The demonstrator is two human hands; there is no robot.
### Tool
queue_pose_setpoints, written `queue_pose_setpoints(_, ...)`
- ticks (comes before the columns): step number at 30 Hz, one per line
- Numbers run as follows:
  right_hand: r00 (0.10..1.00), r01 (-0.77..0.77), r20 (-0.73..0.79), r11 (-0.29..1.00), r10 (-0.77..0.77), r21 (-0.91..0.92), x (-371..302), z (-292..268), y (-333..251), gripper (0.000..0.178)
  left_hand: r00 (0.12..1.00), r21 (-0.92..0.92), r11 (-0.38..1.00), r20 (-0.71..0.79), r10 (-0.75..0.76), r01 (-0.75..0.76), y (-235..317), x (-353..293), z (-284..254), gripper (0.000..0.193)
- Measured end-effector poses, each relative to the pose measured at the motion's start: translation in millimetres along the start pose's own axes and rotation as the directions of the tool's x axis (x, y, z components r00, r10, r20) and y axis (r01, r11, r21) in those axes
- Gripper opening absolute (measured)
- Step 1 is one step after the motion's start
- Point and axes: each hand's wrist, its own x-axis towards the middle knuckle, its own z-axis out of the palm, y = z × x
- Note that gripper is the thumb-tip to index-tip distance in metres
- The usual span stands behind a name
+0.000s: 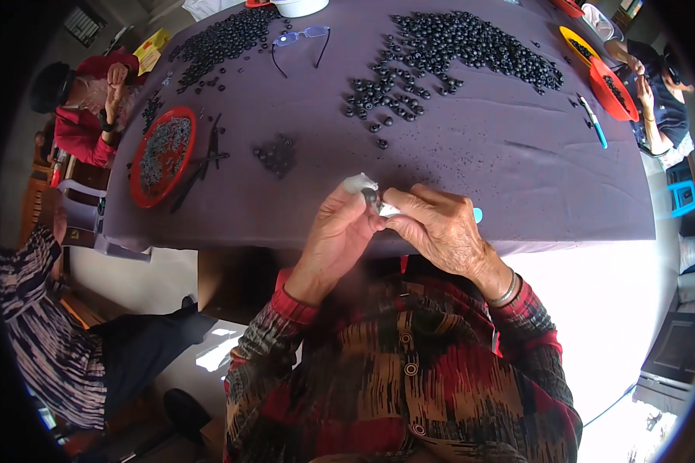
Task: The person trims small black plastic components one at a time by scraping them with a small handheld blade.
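Note:
My two hands meet over the near edge of the cloth-covered table. Between the thumb and fingers of my left hand (336,231) is a small dark round piece (370,196), partly hidden. A white wrapping (359,183) covers a fingertip of that hand. My right hand (444,231) is closed around a slim tool with a white front part (388,209) held against the piece. Its light-blue end (477,215) shows beyond the hand; the tip is hidden, so its exact kind is unclear.
Black round pieces lie in a right pile (471,50) and a left pile (232,38), near eyeglasses (301,35). A red plate (137,174) of grey bits, scissors (201,163) and a small dark cluster (276,156) are left. A blue-ended tool (597,130) and red tray (627,110) are right. People sit at both sides.

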Motion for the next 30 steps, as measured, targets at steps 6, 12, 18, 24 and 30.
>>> queue_pose_setpoints(6, 1.0, -0.001, -0.021, 0.999, 0.001, 0.037, -0.9, 0.1, 0.4, 0.028, 1.0, -0.012, 1.0, -0.023, -0.02, 0.019, -1.0, -1.9, -2.0, 0.019)
queue_pose_setpoints(12, 1.0, -0.005, -0.011, 0.999, 0.005, 0.04, -1.8, 0.6, -0.5, 0.027, 0.999, -0.011, 0.999, -0.027, -0.044, 0.044, 0.2, -3.5, -3.9, 0.019)
queue_pose_setpoints(18, 0.998, 0.001, -0.062, 0.996, 0.004, 0.093, -2.0, 3.9, 2.1, 0.026, 0.998, -0.014, 0.999, -0.036, -0.052, 0.051, 0.5, -3.1, -1.8, 0.018)
queue_pose_setpoints(24, 0.996, -0.007, -0.085, 0.995, 0.016, 0.101, -1.6, 5.5, 1.1, 0.025, 0.999, 0.025, 0.999, -0.004, -0.047, 0.047, 2.4, -2.5, -5.7, 0.016)
queue_pose_setpoints(30, 0.996, -0.007, -0.091, 0.998, 0.013, 0.06, -2.3, 8.5, 2.7, 0.023, 0.999, 0.066, 0.997, -0.002, -0.04, 0.04, 1.9, -1.5, -8.2, 0.016)
